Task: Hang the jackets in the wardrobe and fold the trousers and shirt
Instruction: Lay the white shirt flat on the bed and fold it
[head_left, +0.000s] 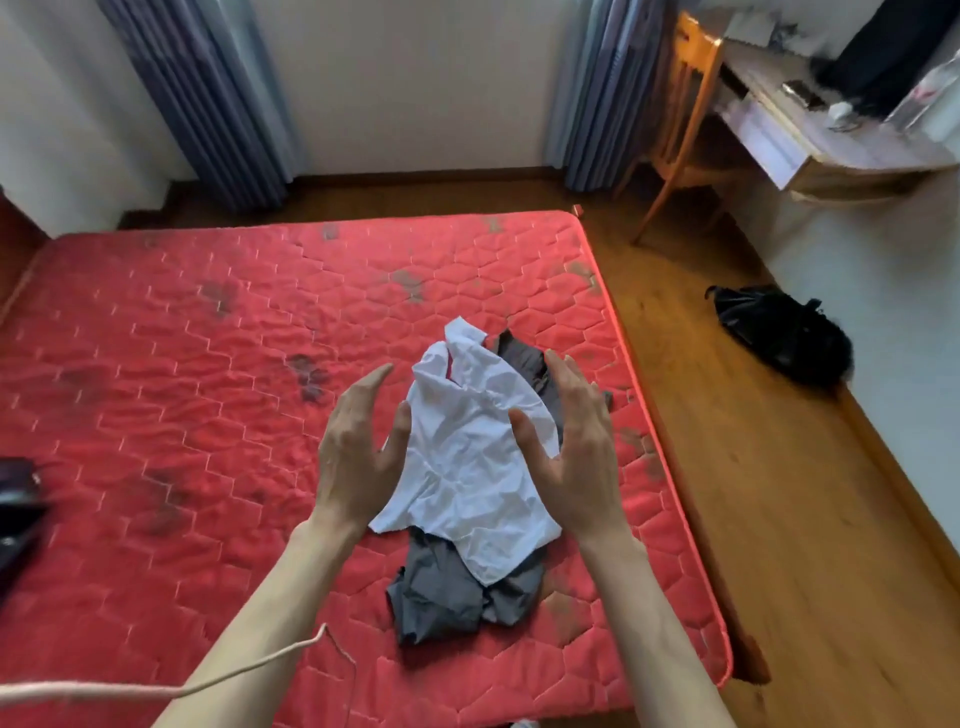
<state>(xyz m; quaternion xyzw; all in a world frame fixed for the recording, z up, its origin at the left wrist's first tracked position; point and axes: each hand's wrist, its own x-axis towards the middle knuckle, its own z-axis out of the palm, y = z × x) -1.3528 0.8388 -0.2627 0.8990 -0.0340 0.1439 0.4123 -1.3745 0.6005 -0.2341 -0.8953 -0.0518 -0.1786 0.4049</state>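
Observation:
A crumpled white shirt lies on top of dark grey trousers on the red quilted mattress, near its right edge. The trousers show below the shirt and again behind it. My left hand hovers at the shirt's left side, fingers straight and spread. At the shirt's right side my right hand is held up the same way, palm facing left. Neither hand grips the cloth. No jacket or wardrobe is in view.
A dark object sits at the mattress's left edge. A black bag lies on the wooden floor to the right. A wooden chair and a cluttered desk stand at the back right. Curtains hang on the far wall.

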